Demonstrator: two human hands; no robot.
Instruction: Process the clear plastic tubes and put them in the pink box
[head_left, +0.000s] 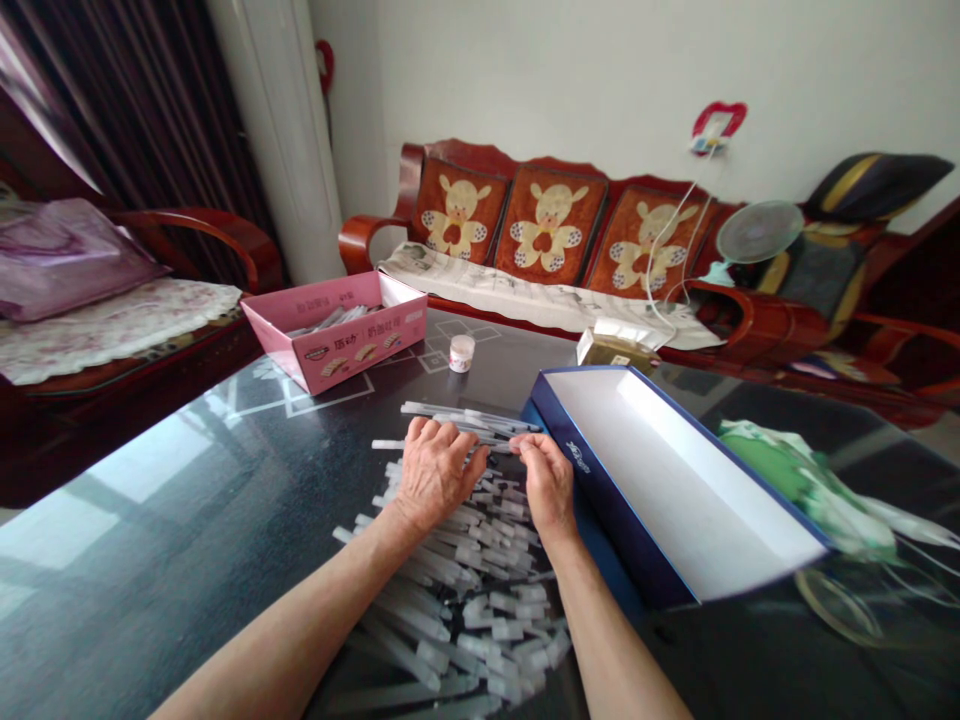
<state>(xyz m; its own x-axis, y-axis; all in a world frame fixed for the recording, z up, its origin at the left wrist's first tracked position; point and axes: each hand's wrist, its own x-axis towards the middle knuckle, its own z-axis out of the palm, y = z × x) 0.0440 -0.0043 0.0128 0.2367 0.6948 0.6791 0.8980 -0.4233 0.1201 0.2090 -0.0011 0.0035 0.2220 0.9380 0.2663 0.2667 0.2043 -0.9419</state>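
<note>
A whitish, translucent pen barrel [387,444] sticks out to the left from under my left hand [439,465], whose fingers are curled round it. My right hand [546,478] faces it from the right, thumb and fingertips pinched on a small whitish pen part [516,444]. A narrow gap parts the two hands. Beneath and in front of them spreads a pile of pale pen barrels [420,625] and short pen caps [510,640]. Several long barrels [469,415] lie side by side just beyond my fingers.
An upright pink box [360,352] with pale sticks inside stands at the far left of the dark glossy table [187,480]. A small round tub [461,353] is near it. Right of my hands, a blue box [720,480] with a white inside leans tilted. Behind it is a tissue pack [615,345].
</note>
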